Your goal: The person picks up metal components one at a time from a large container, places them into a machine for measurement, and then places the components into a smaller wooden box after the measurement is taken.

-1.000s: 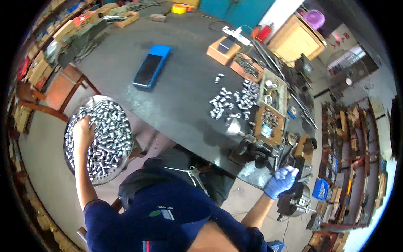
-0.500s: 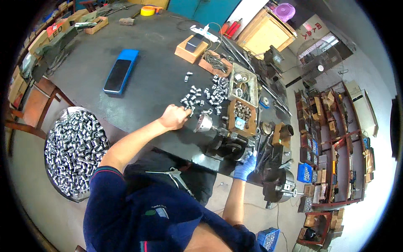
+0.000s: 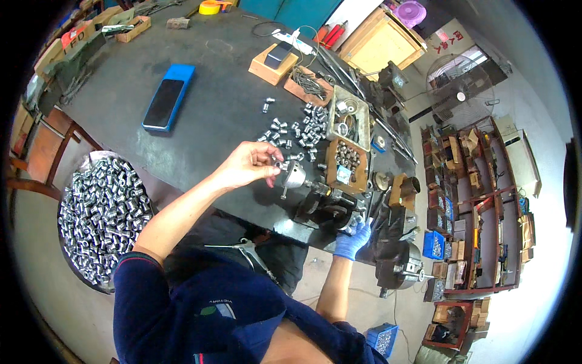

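Note:
My bare left hand [image 3: 250,165] is at the drill chuck [image 3: 295,175] of a small dark bench machine [image 3: 324,206]. Its thumb and fingers pinch a small shiny metal fitting [image 3: 277,165] at the chuck's front. In a blue glove, my right hand [image 3: 353,239] is closed at the machine's other end, by a shiny round part; its fingers partly hide what they grip. Loose metal fittings [image 3: 312,126] lie on the dark table beyond my left hand. A wooden box [image 3: 331,177] of small metal parts stands just behind the machine.
A large container of fittings [image 3: 109,218] stands at the left. On the table [image 3: 212,109] lie a blue-and-black case [image 3: 170,98], a grey tray [image 3: 367,130] and a box of thin metal pieces [image 3: 308,85]. An air gun [image 3: 251,249] lies by my lap. Another chucked machine [image 3: 397,267] stands right.
My left hand has moved from beside the loose fittings to the chuck, bringing a fitting to its front. My right hand stays at the machine's other end. The view has shifted slightly.

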Available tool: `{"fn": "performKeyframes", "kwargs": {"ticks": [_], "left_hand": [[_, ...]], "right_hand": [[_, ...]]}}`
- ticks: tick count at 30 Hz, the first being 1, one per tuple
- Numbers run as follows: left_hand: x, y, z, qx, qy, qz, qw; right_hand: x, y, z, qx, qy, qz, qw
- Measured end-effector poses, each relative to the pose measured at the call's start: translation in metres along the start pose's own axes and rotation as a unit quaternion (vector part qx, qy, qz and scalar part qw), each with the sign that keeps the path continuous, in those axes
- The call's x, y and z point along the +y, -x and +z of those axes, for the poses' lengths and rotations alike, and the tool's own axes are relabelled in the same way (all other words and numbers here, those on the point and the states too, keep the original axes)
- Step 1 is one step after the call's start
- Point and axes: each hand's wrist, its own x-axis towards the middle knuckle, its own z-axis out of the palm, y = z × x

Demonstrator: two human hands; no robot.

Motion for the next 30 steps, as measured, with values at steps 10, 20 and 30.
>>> {"fn": "performKeyframes", "kwargs": {"ticks": [10, 20, 30], "left_hand": [[-0.017, 0.002, 0.002, -0.025, 0.049, -0.024, 0.998], [-0.007, -0.002, 0.001, -0.040, 0.012, -0.040, 0.998], [-0.013, 0.004, -0.006, -0.016, 0.053, -0.028, 0.998]], "right_hand": [[0.005, 0.009, 0.023, 0.101, 0.020, -0.037, 0.994], [-0.023, 0.040, 0.037, 0.028, 0.029, -0.032, 0.999], [-0.029, 0.041, 0.048, 0.030, 0.065, -0.067, 0.995]]}}
